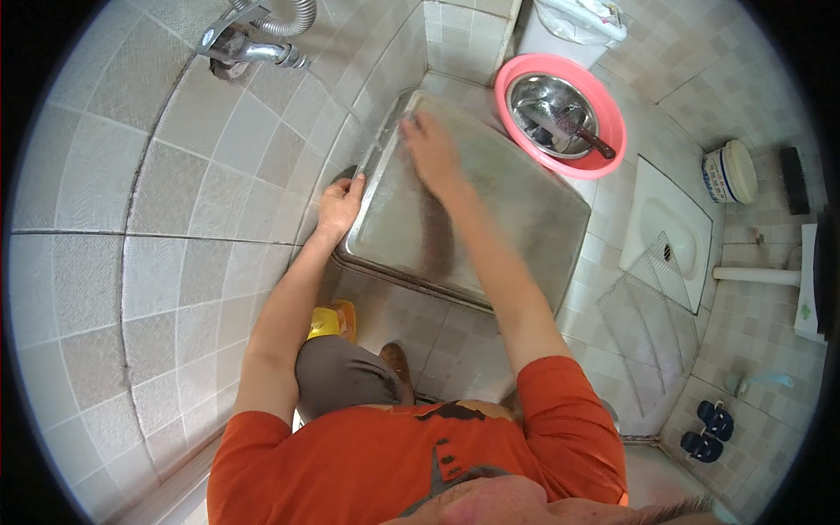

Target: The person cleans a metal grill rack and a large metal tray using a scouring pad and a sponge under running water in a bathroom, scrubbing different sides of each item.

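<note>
A large, wet metal tray [499,219] with rounded corners and a raised rim lies in front of me, close to the left wall. My left hand [339,206] grips its left rim, with the thumb on top and the other fingers partly hidden around the edge. My right hand [430,150] reaches across to the tray's far left part, over its surface. Motion blurs those fingers, so whether something small is under them cannot be made out. A dark reflection of the right arm shows on the metal.
A pink basin [618,140] holding a steel bowl [523,86] and a dark-handled utensil [595,143] stands beyond the tray. Wire racks [639,319] lean over the squat toilet [643,206] at right. A tap [254,51] juts from the left wall; a yellow container [325,323] is by my leg.
</note>
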`<action>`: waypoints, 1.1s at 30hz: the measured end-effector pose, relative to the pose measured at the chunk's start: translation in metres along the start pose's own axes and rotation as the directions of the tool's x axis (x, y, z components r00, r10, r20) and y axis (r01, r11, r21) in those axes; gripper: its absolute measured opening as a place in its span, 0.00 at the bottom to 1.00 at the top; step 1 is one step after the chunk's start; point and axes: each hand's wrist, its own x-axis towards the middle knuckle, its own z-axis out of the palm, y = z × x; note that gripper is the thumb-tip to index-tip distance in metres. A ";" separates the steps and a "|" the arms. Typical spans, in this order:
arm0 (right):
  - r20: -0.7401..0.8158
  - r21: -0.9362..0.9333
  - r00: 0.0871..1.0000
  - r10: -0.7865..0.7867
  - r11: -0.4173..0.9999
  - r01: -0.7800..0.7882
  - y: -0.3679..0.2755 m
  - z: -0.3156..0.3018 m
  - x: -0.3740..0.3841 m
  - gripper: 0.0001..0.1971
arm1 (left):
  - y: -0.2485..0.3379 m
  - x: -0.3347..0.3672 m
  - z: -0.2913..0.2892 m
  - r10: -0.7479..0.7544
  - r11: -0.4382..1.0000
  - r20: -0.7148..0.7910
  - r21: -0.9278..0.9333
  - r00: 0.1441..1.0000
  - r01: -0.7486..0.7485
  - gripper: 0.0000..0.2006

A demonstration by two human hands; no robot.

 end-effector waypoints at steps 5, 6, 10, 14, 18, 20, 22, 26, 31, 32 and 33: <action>-0.017 0.091 0.983 0.181 0.980 -0.179 0.008 0.006 0.021 0.12 | 0.011 0.004 0.006 0.116 0.993 -0.027 0.031 0.993 -0.116 0.28; 0.021 -0.077 0.996 -0.092 0.993 0.093 -0.007 0.020 -0.001 0.13 | 0.008 0.005 0.009 0.114 0.993 -0.021 0.020 0.993 -0.114 0.28; 0.016 0.282 0.903 -0.429 0.868 0.408 -0.046 0.036 -0.067 0.12 | -0.004 0.007 0.002 0.059 0.997 -0.018 0.048 0.998 -0.058 0.34; -0.093 0.120 0.987 -0.131 0.983 0.142 -0.005 0.018 -0.020 0.12 | -0.003 0.004 0.007 0.055 0.998 -0.023 -0.010 0.998 -0.056 0.38; -0.083 0.130 0.992 -0.099 0.985 0.109 -0.021 0.025 -0.028 0.14 | 0.001 0.012 0.008 0.041 0.998 -0.011 -0.039 0.999 -0.042 0.38; -0.057 0.290 0.961 -0.269 0.917 0.274 -0.060 0.020 -0.100 0.15 | -0.020 0.016 0.010 0.026 0.999 -0.020 -0.046 0.999 -0.027 0.37; -0.030 0.297 0.923 -0.384 0.878 0.375 -0.076 0.000 -0.140 0.15 | -0.023 0.017 0.013 0.025 0.995 -0.004 -0.099 1.000 -0.025 0.38; 0.053 0.335 0.810 -0.584 0.775 0.536 -0.035 -0.016 -0.123 0.16 | -0.019 0.019 0.011 0.073 0.996 -0.019 -0.046 0.997 -0.074 0.36; 0.018 0.052 0.999 0.029 0.998 -0.030 -0.008 0.001 -0.083 0.14 | 0.003 0.012 0.012 -0.037 0.999 0.063 0.015 0.997 0.036 0.39; 0.005 0.123 0.998 -0.058 0.991 0.057 -0.035 0.012 -0.095 0.14 | -0.007 0.019 0.014 -0.021 1.000 0.054 0.003 0.998 0.021 0.41; 0.004 0.160 0.995 -0.098 0.982 0.096 -0.049 0.011 -0.109 0.14 | -0.024 0.023 0.015 -0.021 1.000 0.041 -0.007 0.999 0.021 0.43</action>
